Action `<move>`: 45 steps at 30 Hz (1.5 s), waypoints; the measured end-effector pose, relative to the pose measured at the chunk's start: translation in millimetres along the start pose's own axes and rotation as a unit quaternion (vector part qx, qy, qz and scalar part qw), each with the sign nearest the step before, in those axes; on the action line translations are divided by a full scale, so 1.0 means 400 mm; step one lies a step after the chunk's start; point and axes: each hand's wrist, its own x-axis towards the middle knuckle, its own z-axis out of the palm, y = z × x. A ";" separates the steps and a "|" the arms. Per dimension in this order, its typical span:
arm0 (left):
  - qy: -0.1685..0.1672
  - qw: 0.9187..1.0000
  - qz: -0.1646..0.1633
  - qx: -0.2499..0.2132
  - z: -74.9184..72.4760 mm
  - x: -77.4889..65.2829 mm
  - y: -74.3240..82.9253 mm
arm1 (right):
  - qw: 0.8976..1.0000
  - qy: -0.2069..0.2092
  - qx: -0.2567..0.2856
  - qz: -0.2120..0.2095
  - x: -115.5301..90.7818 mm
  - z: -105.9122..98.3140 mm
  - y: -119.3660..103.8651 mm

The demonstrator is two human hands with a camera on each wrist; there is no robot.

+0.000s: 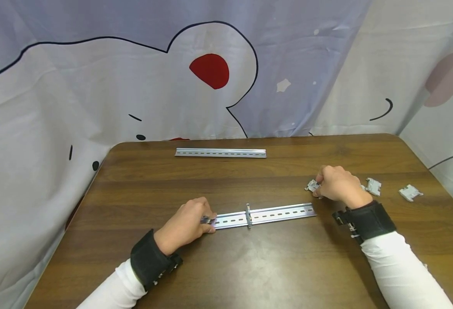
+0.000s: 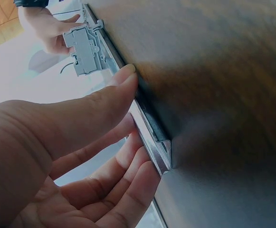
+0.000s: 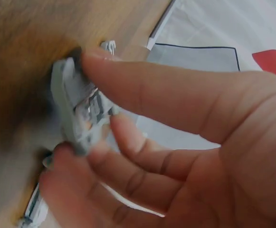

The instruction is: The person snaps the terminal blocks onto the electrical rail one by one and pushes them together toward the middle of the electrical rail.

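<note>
My left hand (image 1: 188,221) pinches the left end of a slotted metal DIN rail (image 1: 280,213), thumb on one edge and fingertips on the other in the left wrist view. One grey terminal block (image 2: 85,50) stands upright across the rail near its middle. Beyond the rail's right end, my right hand (image 1: 338,184) holds another grey terminal block (image 3: 66,99) between thumb and fingers, blurred in the right wrist view. A light grey piece (image 1: 312,186) shows at its fingertips in the head view; whether this is the held block I cannot tell.
Grey terminal blocks (image 1: 373,186) lie right of my right hand, one partly hidden by it. Another block (image 1: 409,192) sits farther right. A second DIN rail (image 1: 220,152) lies near the back edge of the wooden table (image 1: 141,171), before a patterned curtain (image 1: 95,94).
</note>
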 end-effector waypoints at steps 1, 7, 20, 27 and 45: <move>0.000 1.000 0.000 -0.001 0.000 0.000 0.000 | 1.000 0.004 0.004 0.005 -0.001 -0.002 0.000; -0.004 1.000 -0.004 -0.001 -0.001 -0.001 0.001 | 1.000 0.017 0.013 -0.020 -0.016 -0.014 -0.005; -0.010 1.000 -0.012 -0.007 -0.003 0.000 0.004 | 0.994 -0.084 0.012 -0.063 -0.064 -0.040 -0.024; -0.002 1.000 0.007 0.001 -0.005 0.002 -0.001 | 0.987 -0.122 0.039 -0.099 -0.080 -0.032 -0.036; -0.005 1.000 0.006 0.004 -0.002 0.003 0.000 | 0.995 -0.050 0.027 -0.085 -0.072 0.007 -0.087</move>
